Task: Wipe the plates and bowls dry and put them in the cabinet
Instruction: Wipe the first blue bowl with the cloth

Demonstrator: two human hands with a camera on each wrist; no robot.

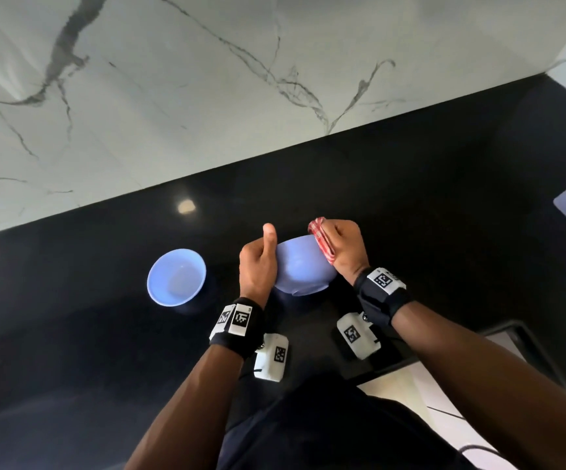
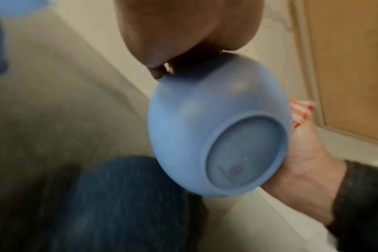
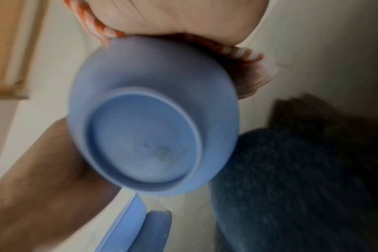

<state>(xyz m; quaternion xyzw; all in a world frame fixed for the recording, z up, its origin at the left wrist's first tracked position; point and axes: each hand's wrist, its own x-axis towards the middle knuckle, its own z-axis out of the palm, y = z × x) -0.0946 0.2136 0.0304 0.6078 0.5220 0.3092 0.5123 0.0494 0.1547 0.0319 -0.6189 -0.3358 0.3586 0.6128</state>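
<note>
L grip (image 1: 257, 266) holds round blue plastic bowl (image 1: 303, 269) above black desk (image 1: 71, 334), thumb up; R grip (image 1: 342, 247) presses red-white checked cloth (image 1: 320, 239) w/ curled fingers on its rim. 2nd blue bowl (image 1: 176, 277) upright on desk nearby.

No readable word or number is showing in any view. The white tags (image 1: 240, 318) on the wrist bands (image 1: 237, 329) are displaying only black-and-white square code patterns. A moulded mark on the underside of the held bowl (image 2: 237, 168) is appearing too blurred to read.
</note>
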